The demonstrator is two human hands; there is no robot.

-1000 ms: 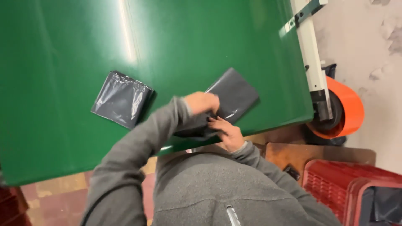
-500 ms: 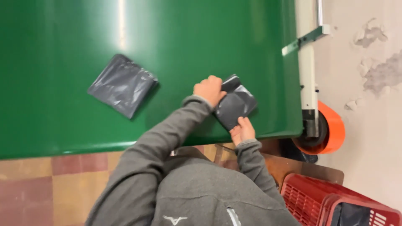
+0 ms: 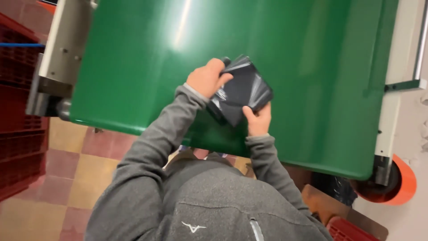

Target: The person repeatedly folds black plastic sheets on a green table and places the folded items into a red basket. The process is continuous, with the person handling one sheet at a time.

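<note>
Package point(image 3: 240, 91) between both hands' fingers point(image 3: 216, 67)

Glossy black parcel point(image 3: 240, 91), green belt point(image 3: 285, 40), orange roller point(image 3: 403, 183).

Both hands, left point(image 3: 206, 80) and right point(image 3: 257, 119), around a dark plastic package point(image 3: 240, 91) above the green belt point(image 3: 285, 49).

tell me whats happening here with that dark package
A person in a grey sweatshirt holds a dark grey, shiny plastic-wrapped package in both bare hands over a green conveyor belt. The left hand grips its upper left edge and the right hand supports its lower corner. Dark red plastic crates stand at the left, and an orange roller sits at the belt's lower right end.
</note>
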